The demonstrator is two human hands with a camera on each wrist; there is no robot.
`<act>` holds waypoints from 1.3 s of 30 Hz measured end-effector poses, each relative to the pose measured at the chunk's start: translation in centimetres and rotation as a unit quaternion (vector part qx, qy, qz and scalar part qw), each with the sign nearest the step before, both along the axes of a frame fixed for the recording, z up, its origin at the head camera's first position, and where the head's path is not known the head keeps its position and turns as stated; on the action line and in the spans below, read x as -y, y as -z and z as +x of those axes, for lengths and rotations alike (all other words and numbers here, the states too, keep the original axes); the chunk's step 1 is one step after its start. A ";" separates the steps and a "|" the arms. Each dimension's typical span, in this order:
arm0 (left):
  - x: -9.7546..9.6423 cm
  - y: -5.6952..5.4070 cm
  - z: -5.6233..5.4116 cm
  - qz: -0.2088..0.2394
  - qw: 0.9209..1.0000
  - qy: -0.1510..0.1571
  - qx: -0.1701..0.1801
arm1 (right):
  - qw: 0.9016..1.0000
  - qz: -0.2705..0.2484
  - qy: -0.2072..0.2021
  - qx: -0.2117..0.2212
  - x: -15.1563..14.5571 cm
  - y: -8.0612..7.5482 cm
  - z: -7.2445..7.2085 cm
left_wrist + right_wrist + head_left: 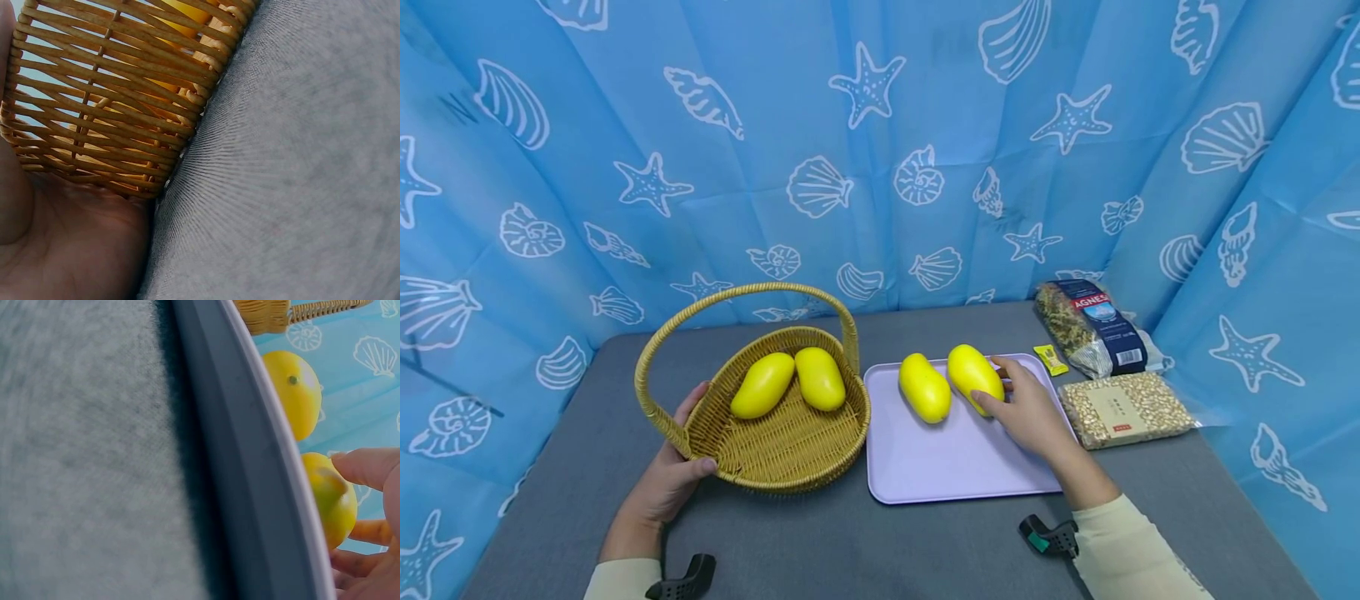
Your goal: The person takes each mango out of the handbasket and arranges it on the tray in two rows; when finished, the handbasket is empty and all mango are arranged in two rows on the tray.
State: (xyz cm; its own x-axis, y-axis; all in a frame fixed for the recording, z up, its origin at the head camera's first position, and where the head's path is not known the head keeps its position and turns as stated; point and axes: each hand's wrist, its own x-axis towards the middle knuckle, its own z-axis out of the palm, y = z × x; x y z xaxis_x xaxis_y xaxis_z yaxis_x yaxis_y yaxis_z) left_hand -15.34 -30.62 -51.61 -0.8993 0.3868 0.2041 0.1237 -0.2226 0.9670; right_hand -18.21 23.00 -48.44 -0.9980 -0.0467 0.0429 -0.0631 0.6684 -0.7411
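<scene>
One mango [972, 377], at twelve o'clock on the tray [955, 475], is pinched by the right hand [1032, 414], whose grip should span its middle and clear the second mango [924, 388] at its nine o'clock, left hand [662, 482] holding the basket [786, 454] at eight.

From where I operate, the one word I can read clearly is "AGNES", in white on a red panel of the dark blue label [1097, 312] on the pasta bag [1082, 329]; a barcode stands on that bag's lower end. The pale label [1116, 408] on the pack of beige grains [1157, 404] and the small yellow packet [1050, 360] carry print too small for me. On the curtain [880, 225] I make out a faint "N" at upper left.
</scene>
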 end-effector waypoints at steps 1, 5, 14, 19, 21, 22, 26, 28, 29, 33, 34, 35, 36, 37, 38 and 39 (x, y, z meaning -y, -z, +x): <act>0.0 0.0 0.0 0.000 1.000 -0.001 0.000 | 1.000 -0.001 0.000 0.001 0.0 0.0 0.0; 0.1 0.1 0.0 0.001 1.000 -0.002 -0.001 | 1.000 0.000 0.001 0.006 0.0 -0.1 0.1; 0.2 0.1 0.1 0.000 1.000 -0.003 0.000 | 1.000 -0.008 0.006 0.000 -0.1 -1.2 0.5; 0.2 0.2 0.1 -0.002 1.000 -0.003 0.003 | 1.000 -0.004 0.003 -0.021 0.0 -2.7 1.2; 0.2 0.2 0.1 -0.001 1.000 -0.003 0.003 | 0.999 -0.009 -0.001 -0.032 0.1 -3.4 1.5; 0.2 0.2 0.0 0.000 1.000 -0.002 0.003 | 0.999 -0.011 -0.003 -0.036 0.2 -3.7 1.6; 0.2 0.2 -0.1 0.001 1.000 0.000 -0.001 | 0.998 -0.033 -0.010 -0.049 0.5 -4.9 2.3; 0.2 0.3 -0.1 0.001 1.000 0.001 -0.003 | 0.997 -0.044 -0.013 -0.054 0.6 -5.4 2.7; 0.2 0.3 -0.1 0.002 1.000 0.001 -0.003 | 0.997 -0.050 -0.016 -0.058 0.8 -5.6 2.9; 0.3 0.3 -0.2 0.005 1.000 0.003 -0.007 | 0.994 -0.080 -0.032 -0.074 1.4 -6.5 3.6; 0.3 0.3 -0.2 0.005 1.000 0.004 -0.007 | 0.992 -0.088 -0.038 -0.080 1.6 -6.7 3.8; 0.3 0.3 -0.1 0.006 1.000 0.004 -0.007 | 0.991 -0.095 -0.045 -0.086 1.8 -6.8 3.9; 0.3 0.3 -0.1 0.006 1.000 0.004 -0.008 | 0.989 -0.104 -0.052 -0.093 2.0 -6.9 4.1; 0.2 0.3 -0.1 0.006 1.000 0.004 -0.008 | 0.986 -0.118 -0.063 -0.100 2.1 -7.0 4.3; 0.2 0.2 -0.1 0.006 1.000 0.005 -0.008 | 0.982 -0.135 -0.077 -0.108 2.3 -7.1 4.4; 0.2 0.2 -0.1 0.006 1.000 0.005 -0.008 | 0.977 -0.152 -0.092 -0.115 2.5 -7.1 4.5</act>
